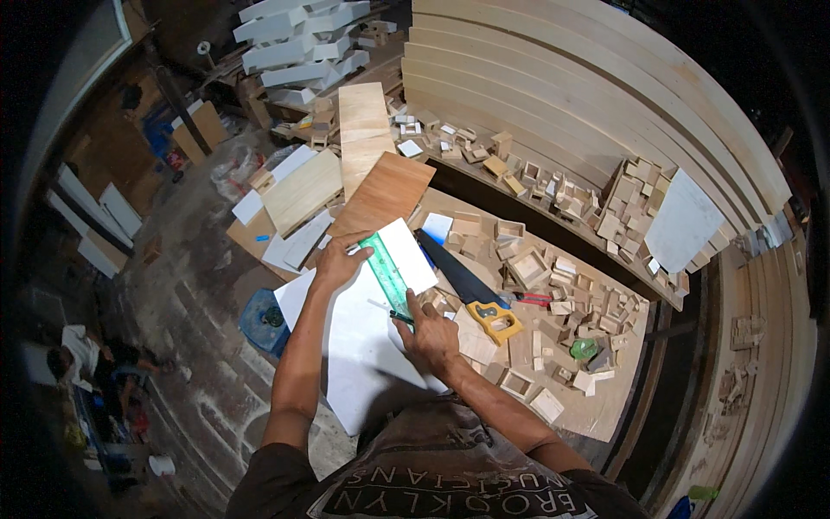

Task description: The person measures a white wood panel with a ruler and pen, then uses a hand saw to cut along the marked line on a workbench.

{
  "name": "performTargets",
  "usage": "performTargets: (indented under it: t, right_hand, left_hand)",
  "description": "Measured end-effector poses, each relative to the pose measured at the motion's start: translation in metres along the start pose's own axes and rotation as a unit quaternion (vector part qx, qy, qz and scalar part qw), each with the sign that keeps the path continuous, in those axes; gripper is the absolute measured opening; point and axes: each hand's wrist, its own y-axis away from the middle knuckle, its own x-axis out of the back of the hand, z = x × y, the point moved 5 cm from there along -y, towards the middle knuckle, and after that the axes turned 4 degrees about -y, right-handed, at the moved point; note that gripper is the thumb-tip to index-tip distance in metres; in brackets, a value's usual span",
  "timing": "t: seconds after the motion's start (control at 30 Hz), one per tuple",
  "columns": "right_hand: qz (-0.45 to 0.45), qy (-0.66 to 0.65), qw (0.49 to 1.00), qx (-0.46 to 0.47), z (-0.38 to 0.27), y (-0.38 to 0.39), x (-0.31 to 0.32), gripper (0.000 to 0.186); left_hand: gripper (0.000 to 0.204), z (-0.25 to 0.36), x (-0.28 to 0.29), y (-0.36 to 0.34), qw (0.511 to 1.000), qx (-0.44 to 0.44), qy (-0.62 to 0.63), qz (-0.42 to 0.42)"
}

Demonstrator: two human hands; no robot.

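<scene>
A translucent green ruler (389, 274) lies across a small white rectangular board (410, 255), near the board's left edge. My left hand (340, 262) grips the ruler's upper end, its thumb on top and its fingers along the board's edge. At the lower end, the index finger of my right hand (432, 336) presses on the ruler. A dark pen (400, 317) sits in that hand's curled fingers. Beneath is a large white sheet (359, 359), partly under my arms' shadow. Just right of the board lies a handsaw (464, 281) with a yellow handle.
Many small wooden boxes (527, 265) and offcuts cover the bench's right side, near a red-handled tool (532, 298). A reddish-brown wood panel (383, 192) lies beyond my hands. Long planks (536, 95) stand behind. A blue container (264, 322) is at left; another person (95, 363) sits farther off.
</scene>
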Motion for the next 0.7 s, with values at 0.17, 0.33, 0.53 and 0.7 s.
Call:
performTargets:
  t: [0.17, 0.33, 0.53, 0.7]
  right_hand:
    - [0.022, -0.002, 1.0, 0.008, 0.0007, 0.0009, -0.0016, 0.067]
    - [0.007, -0.013, 1.0, -0.012, 0.0019, 0.0013, -0.0004, 0.07]
    - [0.001, -0.01, 1.0, -0.016, 0.0008, 0.0028, 0.0005, 0.07]
    - [0.009, 0.004, 1.0, -0.008, 0.0056, 0.0042, -0.004, 0.068]
  left_hand:
    - [0.038, 0.0028, 0.0012, 0.0011, 1.0, -0.013, 0.021, 0.003]
    - [0.039, 0.0051, 0.0005, 0.002, 1.0, -0.012, 0.018, 0.0]
    - [0.037, 0.0033, 0.0011, 0.0033, 1.0, -0.017, 0.004, 0.007]
    - [0.037, 0.0058, 0.0005, 0.0045, 1.0, -0.004, -0.002, 0.003]
